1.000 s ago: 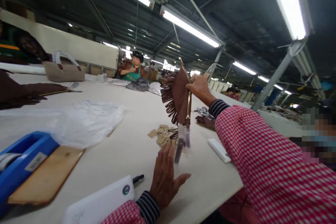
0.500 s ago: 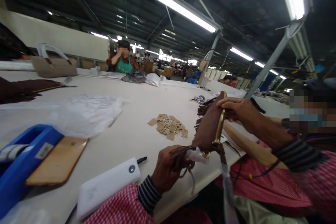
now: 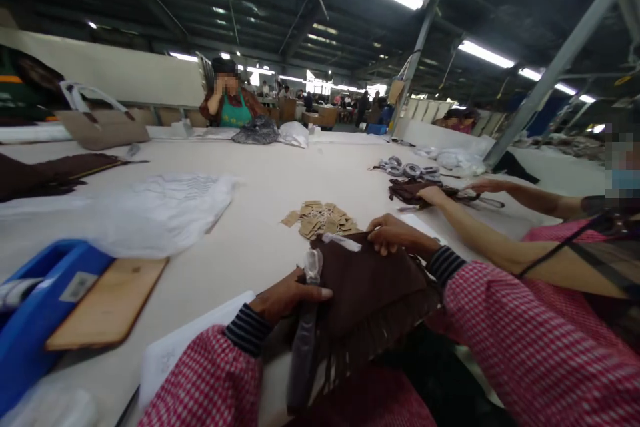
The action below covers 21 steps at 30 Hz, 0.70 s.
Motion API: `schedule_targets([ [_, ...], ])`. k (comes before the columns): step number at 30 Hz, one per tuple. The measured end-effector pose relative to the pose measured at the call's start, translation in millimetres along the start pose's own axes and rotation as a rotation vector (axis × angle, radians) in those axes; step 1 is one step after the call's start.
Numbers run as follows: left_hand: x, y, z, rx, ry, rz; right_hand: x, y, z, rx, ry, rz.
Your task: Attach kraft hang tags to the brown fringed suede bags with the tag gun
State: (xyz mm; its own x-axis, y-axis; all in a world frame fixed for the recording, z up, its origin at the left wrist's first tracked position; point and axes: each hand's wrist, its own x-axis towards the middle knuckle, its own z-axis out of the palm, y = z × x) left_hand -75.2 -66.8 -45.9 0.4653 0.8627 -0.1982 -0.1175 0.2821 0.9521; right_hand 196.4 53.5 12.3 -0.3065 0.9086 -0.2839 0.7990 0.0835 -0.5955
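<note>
A dark brown fringed bag lies tilted at the table's near edge, its fringe hanging toward me. My left hand grips its left side, thumb on top and fingers underneath. Beside that thumb, a plastic-wrapped strap hangs down. At the far right corner, my right hand pinches the bag's upper edge. A strip of clear wrapping lies along that edge. Just beyond the bag is a pile of tan paper tags with white strings.
A blue tape dispenser, a gold phone and a white power bank lie at left. Thin white plastic spreads behind them. At right, a co-worker's hands handle another brown fringed piece. A beige handbag stands far left.
The bag has turned from upright on its end to a flatter pose, fringe toward me. Both hands have shifted their hold; the right has come left and lower. The co-worker's hands now show.
</note>
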Motion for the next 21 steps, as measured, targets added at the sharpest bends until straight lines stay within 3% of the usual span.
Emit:
schedule_targets([
  [2,1.4,4.7,-1.7,0.175,0.017,0.064,20.1,4.4,24.3,-0.102,0.061,0.038],
  [5,-1.5,8.7,-1.6,0.522,0.047,0.103,30.0,9.6,38.8,-0.182,0.140,-0.019],
  [8,-16.3,9.6,1.3,1.035,0.128,-0.011,26.8,19.2,38.1,-0.194,0.182,-0.083],
  [12,-36.8,16.5,7.5,1.525,0.371,-0.124,21.7,34.0,43.3,-0.229,0.307,-0.124],
  [16,-25.3,25.5,6.3,1.659,0.606,-0.072,20.0,41.3,55.6,-0.247,0.433,-0.118],
  [21,3.7,19.7,-3.4,1.526,0.495,-0.121,20.5,41.2,59.1,-0.244,0.435,-0.073],
])
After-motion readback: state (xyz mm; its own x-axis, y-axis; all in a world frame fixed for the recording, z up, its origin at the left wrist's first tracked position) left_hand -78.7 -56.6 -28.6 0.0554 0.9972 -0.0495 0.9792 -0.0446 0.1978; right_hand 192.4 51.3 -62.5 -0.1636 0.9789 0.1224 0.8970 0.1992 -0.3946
